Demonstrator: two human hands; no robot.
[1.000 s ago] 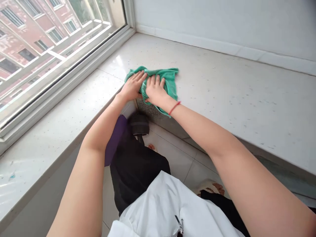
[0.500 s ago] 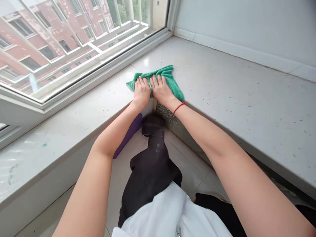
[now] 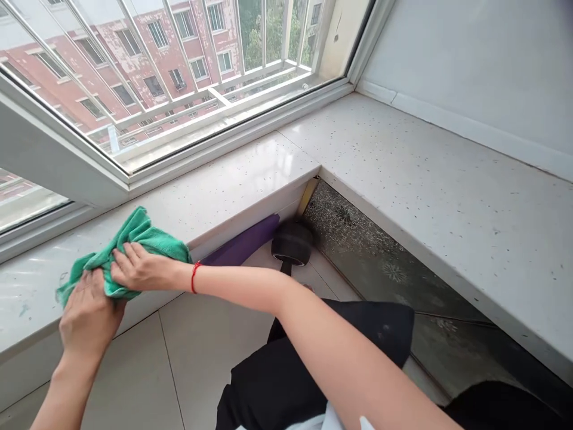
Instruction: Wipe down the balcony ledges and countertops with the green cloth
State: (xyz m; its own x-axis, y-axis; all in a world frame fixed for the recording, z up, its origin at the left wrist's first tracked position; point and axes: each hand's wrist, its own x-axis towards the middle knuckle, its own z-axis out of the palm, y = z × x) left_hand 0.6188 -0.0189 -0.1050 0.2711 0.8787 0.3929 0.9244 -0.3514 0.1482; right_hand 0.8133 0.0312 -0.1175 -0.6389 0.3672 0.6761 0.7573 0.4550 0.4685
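Observation:
A crumpled green cloth [image 3: 156, 241] lies on the speckled white sill [image 3: 233, 190] under the window, near its left end. My left hand [image 3: 88, 307] grips the cloth's near left part, its fingertips partly hidden in the folds. Beside it, almost touching, my right hand [image 3: 138, 267] has its fingers bent over the middle of the cloth and presses it on the sill. A red string [image 3: 194, 277] circles my right wrist.
On the right, a speckled white counter [image 3: 430, 173] joins the sill at an inner corner. Below that corner, a black wheel-like object [image 3: 292, 241] and a purple flat object [image 3: 244, 242] rest near the floor. The framed window [image 3: 192, 65] borders the sill.
Both hands have carried the cloth from the inner corner leftward and nearer along the sill. My view has shifted, and my right arm now reaches across my body.

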